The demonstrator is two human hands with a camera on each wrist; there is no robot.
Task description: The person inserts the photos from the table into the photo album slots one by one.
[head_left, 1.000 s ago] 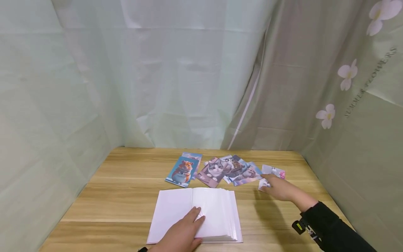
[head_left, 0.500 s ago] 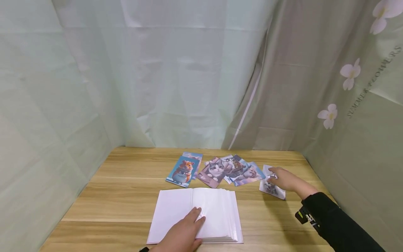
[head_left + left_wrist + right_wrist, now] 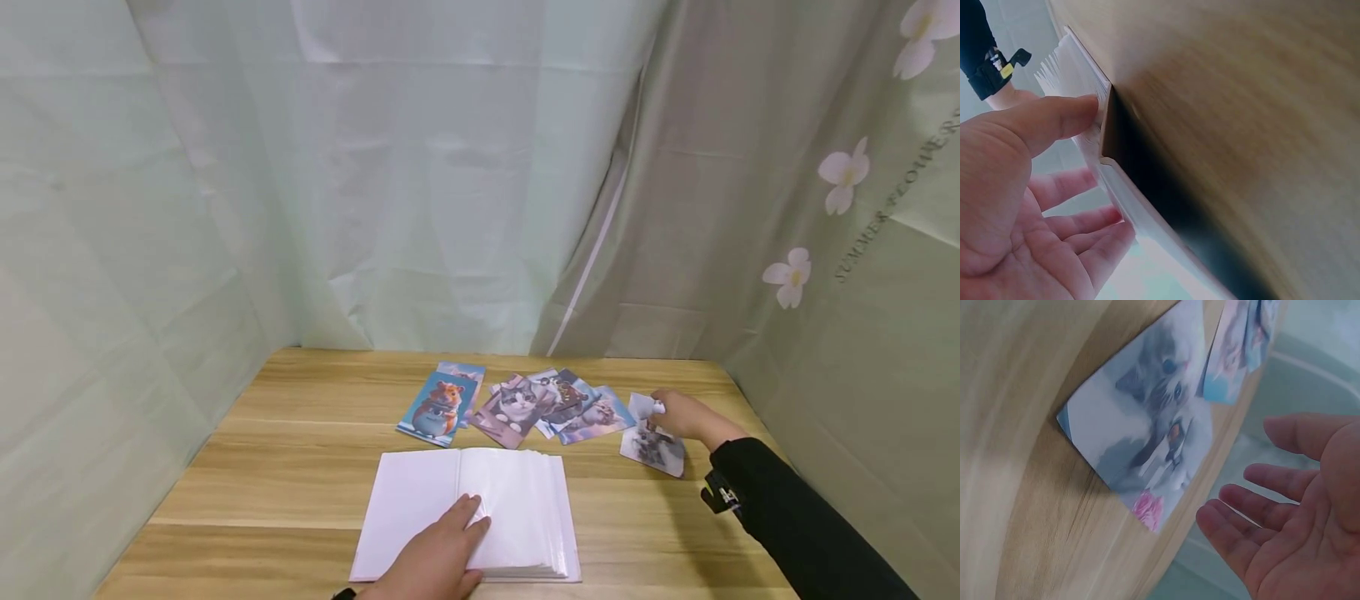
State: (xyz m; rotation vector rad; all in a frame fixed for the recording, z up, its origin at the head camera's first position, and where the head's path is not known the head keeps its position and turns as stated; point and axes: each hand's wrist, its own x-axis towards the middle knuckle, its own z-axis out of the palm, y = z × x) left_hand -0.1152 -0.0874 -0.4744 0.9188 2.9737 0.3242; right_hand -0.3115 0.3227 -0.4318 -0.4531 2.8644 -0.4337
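A white photo album [image 3: 412, 492] lies open at the front of the table, its thicker block of sleeves on the right. My left hand [image 3: 435, 554] rests on it near the fold, fingers on the sleeve page and thumb at the front edge. In the left wrist view that thumb [image 3: 1066, 119] touches the edge beside the spine. My right hand [image 3: 684, 417] is at the upper end of a kitten picture card [image 3: 652, 450] on the right. From the right wrist, the card [image 3: 1129, 425] shows a pink rose in one corner, and the fingers [image 3: 1260, 506] are relaxed and apart from it.
Several animal picture cards overlap behind the album, among them a grey-and-white cat card [image 3: 516, 404] and a pale blue and pink card [image 3: 596, 417]. Left of them lies a hamster card [image 3: 437, 408] over another card. Curtains [image 3: 450, 208] enclose the wooden table [image 3: 247, 467].
My right hand has moved slightly right and away from me. The cards under it have turned, bringing the grey kitten picture out toward the front. My left hand has stayed on the album.
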